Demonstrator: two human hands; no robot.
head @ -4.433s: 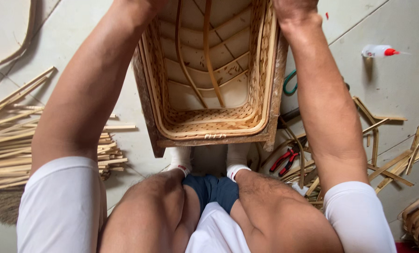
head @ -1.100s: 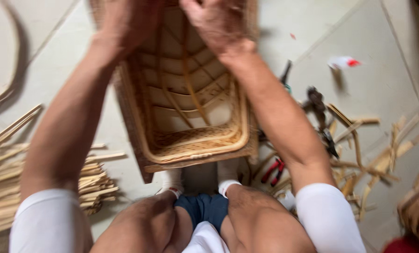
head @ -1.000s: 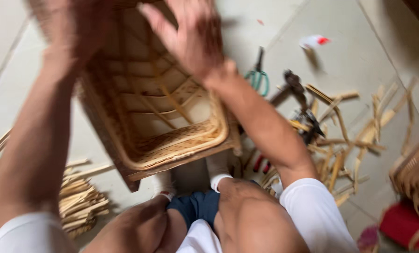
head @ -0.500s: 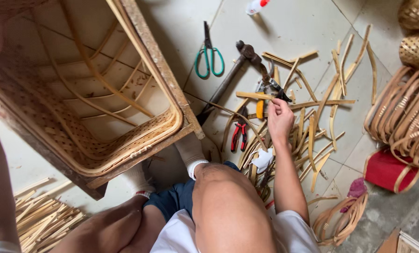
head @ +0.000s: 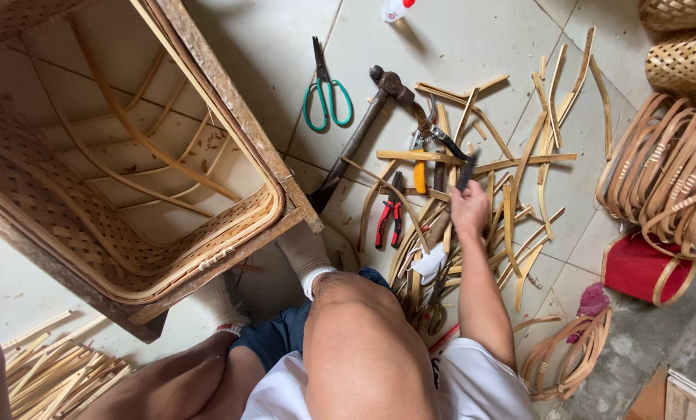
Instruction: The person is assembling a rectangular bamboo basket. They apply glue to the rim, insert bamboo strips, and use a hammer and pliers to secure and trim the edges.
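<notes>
1. The right hand [head: 469, 208] closes on a dark tool handle [head: 465, 171] amid bamboo strips [head: 519, 167].
2. Left of it lie red pliers [head: 391, 218], a hammer [head: 360, 136] and green scissors [head: 326, 89].
3. The left hand is out of frame; its grip cannot be told.
4. The woven basket frame [head: 130, 171] sits further left.

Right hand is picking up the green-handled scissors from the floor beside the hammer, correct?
Not quite. The head view shows the right hand grasping dark-handled pliers beside the hammer; the green-handled scissors lie untouched on the floor.
</notes>
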